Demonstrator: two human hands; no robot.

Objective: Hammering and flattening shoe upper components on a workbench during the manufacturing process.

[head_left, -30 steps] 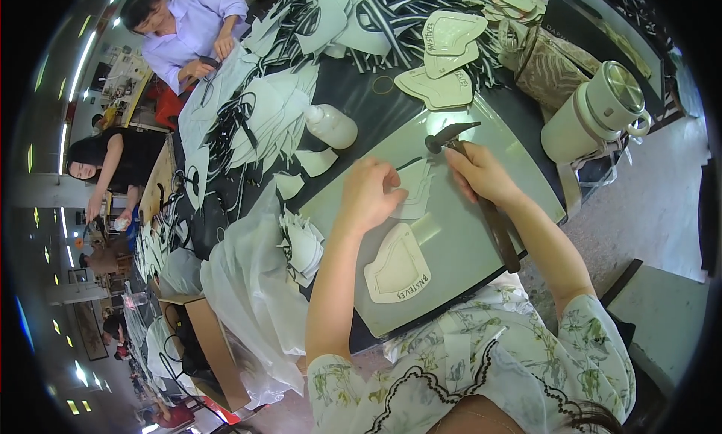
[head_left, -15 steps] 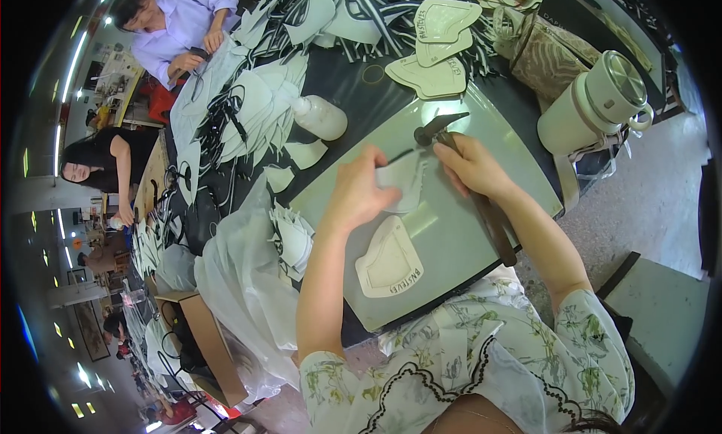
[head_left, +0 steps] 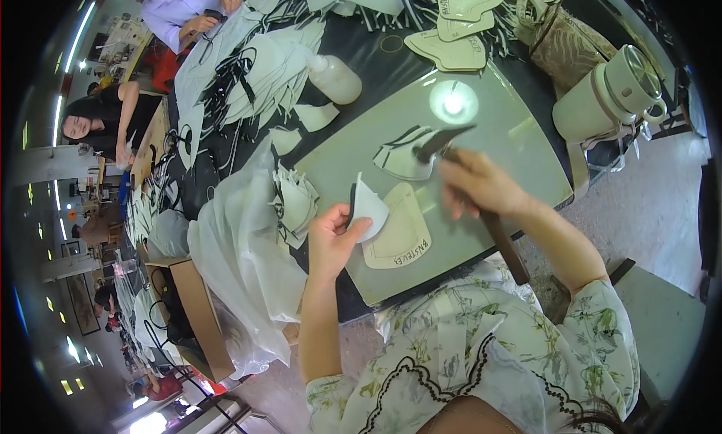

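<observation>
My left hand (head_left: pixel 333 238) pinches a small white shoe-upper piece (head_left: pixel 370 214) with a black edge, held up above the left side of the pale green work board (head_left: pixel 526 148). My right hand (head_left: pixel 481 184), a little blurred, grips a hammer (head_left: pixel 502 246) by its wooden handle. The dark hammer head hovers at or over a second white piece with black trim (head_left: pixel 398 157), which lies on the board; whether they touch I cannot tell. Between my hands a cream card template (head_left: pixel 410 235) with writing on it lies flat, partly covered by the held piece.
A stack of white pieces (head_left: pixel 295 202) sits left of the board, beside clear plastic sheeting (head_left: pixel 241 246). Beyond are a white bottle (head_left: pixel 335 79), more templates (head_left: pixel 451 52) and heaped cut pieces (head_left: pixel 271 69). A large flask (head_left: pixel 602 99) stands at right. Co-workers (head_left: pixel 177 9) sit at far left.
My left hand has drawn back left with a white piece raised in it. Another piece now shows on the board by the hammer head. The whole view has shifted slightly.
</observation>
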